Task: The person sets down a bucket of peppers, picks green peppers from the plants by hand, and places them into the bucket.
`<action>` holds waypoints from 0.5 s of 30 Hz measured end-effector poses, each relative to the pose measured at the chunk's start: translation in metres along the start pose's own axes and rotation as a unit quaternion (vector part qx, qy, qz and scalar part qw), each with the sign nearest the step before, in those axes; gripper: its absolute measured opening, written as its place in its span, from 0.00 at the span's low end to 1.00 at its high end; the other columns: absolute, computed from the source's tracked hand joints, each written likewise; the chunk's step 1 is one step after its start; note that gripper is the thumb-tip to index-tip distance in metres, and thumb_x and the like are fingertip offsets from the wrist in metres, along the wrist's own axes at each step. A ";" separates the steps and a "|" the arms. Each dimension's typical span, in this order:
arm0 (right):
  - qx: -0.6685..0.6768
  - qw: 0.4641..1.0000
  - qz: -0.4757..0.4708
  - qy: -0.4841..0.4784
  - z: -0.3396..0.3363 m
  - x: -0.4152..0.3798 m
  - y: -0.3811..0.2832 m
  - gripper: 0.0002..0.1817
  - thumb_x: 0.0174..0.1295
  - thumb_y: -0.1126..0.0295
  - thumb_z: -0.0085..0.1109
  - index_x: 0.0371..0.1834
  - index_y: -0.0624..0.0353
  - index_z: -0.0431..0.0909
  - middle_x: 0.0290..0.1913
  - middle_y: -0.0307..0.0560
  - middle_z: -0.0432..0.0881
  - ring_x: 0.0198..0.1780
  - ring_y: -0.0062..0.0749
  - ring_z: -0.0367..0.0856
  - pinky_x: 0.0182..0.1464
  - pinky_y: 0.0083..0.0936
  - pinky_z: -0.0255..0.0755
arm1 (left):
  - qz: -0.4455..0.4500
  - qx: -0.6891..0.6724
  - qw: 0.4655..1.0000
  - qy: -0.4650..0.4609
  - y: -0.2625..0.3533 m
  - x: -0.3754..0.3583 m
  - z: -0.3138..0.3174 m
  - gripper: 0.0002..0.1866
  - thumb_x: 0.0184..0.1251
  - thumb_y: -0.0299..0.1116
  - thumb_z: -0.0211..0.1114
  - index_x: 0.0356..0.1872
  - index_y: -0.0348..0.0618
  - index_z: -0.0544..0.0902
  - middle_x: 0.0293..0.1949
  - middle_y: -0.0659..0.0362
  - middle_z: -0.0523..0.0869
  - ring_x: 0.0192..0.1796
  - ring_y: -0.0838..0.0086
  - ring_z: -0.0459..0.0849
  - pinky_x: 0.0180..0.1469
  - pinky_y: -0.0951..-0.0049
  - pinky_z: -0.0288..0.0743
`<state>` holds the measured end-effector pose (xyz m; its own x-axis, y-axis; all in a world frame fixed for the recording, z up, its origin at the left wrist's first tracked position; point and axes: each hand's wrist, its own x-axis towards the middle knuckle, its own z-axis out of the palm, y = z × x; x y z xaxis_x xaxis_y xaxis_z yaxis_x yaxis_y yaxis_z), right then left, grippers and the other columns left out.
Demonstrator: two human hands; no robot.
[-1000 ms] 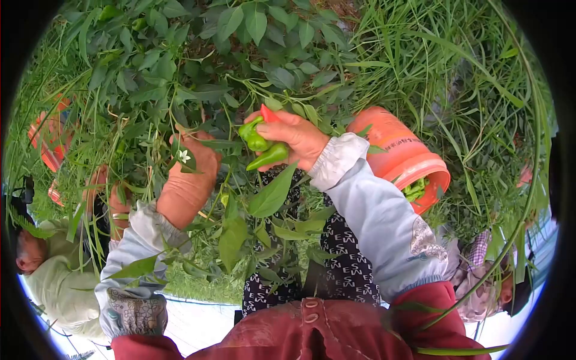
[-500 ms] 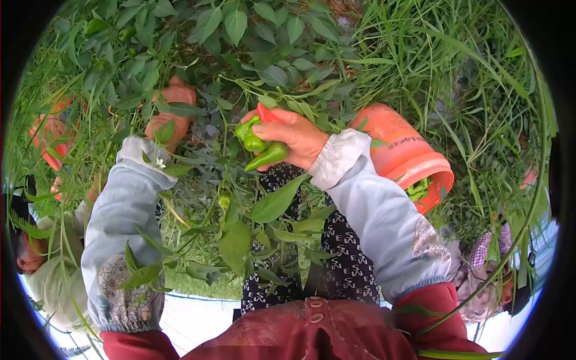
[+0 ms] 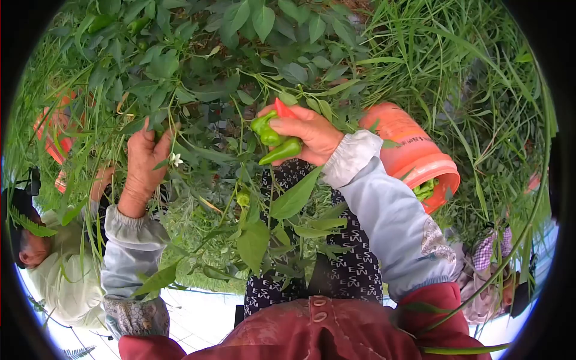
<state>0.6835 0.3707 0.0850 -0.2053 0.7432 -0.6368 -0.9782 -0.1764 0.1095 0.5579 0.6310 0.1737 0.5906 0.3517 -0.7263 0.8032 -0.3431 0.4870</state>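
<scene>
My right hand (image 3: 309, 138) is closed around several peppers. A red pepper (image 3: 284, 109) pokes out above the thumb, with green peppers (image 3: 268, 132) beside and below it. My left hand (image 3: 144, 171) is among the leaves of a pepper plant (image 3: 162, 66), fingers bent upward and thumb close to them. Leaves cover the fingertips, so what they grip cannot be made out. A white flower (image 3: 175, 159) shows just right of that hand. On a stem between my arms hangs a small green pepper (image 3: 243, 198).
An orange bucket (image 3: 408, 141) lies tilted right of my right hand, its mouth toward me, green peppers (image 3: 425, 189) inside. Another orange bucket (image 3: 55, 135) stands in the grass at left. One person (image 3: 66, 264) is at left, another (image 3: 480, 282) at right. Tall grass (image 3: 456, 78) grows behind.
My left hand has turned from reaching deeper in the plant to pointing upward, and its forearm has drawn back toward me. My right hand, still holding the peppers, sits slightly farther right in view.
</scene>
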 end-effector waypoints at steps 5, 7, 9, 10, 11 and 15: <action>0.008 1.000 0.004 0.006 0.003 -0.001 -0.001 0.21 0.58 0.66 0.59 0.54 0.58 0.69 0.44 0.43 0.76 0.40 0.30 0.78 0.34 0.37 0.80 | 0.039 0.208 0.968 -0.137 0.037 -0.026 0.033 0.12 0.57 0.24 0.60 0.44 0.39 0.76 0.36 0.52 0.82 0.38 0.55 0.81 0.42 0.67 0.73; 0.010 1.000 0.005 -0.004 0.003 -0.001 0.001 0.21 0.58 0.66 0.60 0.54 0.57 0.70 0.44 0.43 0.76 0.40 0.30 0.78 0.34 0.37 0.80 | 0.174 0.269 0.939 -0.122 0.021 -0.034 0.065 0.12 0.54 0.22 0.58 0.42 0.38 0.76 0.35 0.51 0.82 0.38 0.54 0.81 0.40 0.66 0.74; 0.010 1.000 0.002 -0.002 0.004 0.000 0.002 0.20 0.57 0.65 0.60 0.52 0.56 0.71 0.41 0.42 0.77 0.37 0.29 0.79 0.33 0.35 0.79 | 0.102 0.212 0.969 -0.078 0.005 -0.024 0.080 0.11 0.54 0.22 0.58 0.41 0.38 0.77 0.33 0.52 0.82 0.37 0.57 0.81 0.39 0.67 0.74; 0.012 1.000 -0.002 -0.002 0.005 0.000 0.002 0.19 0.57 0.64 0.61 0.51 0.54 0.72 0.39 0.40 0.77 0.35 0.28 0.79 0.33 0.34 0.79 | 0.029 0.155 0.987 -0.032 -0.005 -0.015 0.087 0.10 0.53 0.22 0.59 0.39 0.38 0.78 0.32 0.53 0.83 0.35 0.59 0.82 0.38 0.67 0.74; 0.012 1.000 -0.002 -0.002 0.006 0.000 0.001 0.19 0.57 0.64 0.61 0.51 0.54 0.72 0.39 0.40 0.77 0.35 0.28 0.79 0.33 0.34 0.79 | -0.069 0.017 0.997 0.013 -0.024 -0.001 0.092 0.10 0.53 0.23 0.59 0.39 0.37 0.78 0.31 0.54 0.83 0.32 0.64 0.81 0.36 0.69 0.73; 0.007 1.000 0.007 0.002 0.005 0.000 -0.001 0.20 0.57 0.65 0.60 0.52 0.56 0.71 0.41 0.41 0.77 0.37 0.29 0.78 0.34 0.36 0.79 | -0.262 -0.194 0.937 0.124 -0.060 0.057 0.099 0.10 0.55 0.28 0.64 0.38 0.36 0.78 0.29 0.57 0.82 0.24 0.74 0.79 0.28 0.77 0.70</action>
<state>0.6848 0.3737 0.0887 -0.2184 0.7378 -0.6387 -0.9757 -0.1779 0.1281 0.5355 0.5854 0.0552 0.0677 0.5911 -0.8037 0.9279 0.2587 0.2684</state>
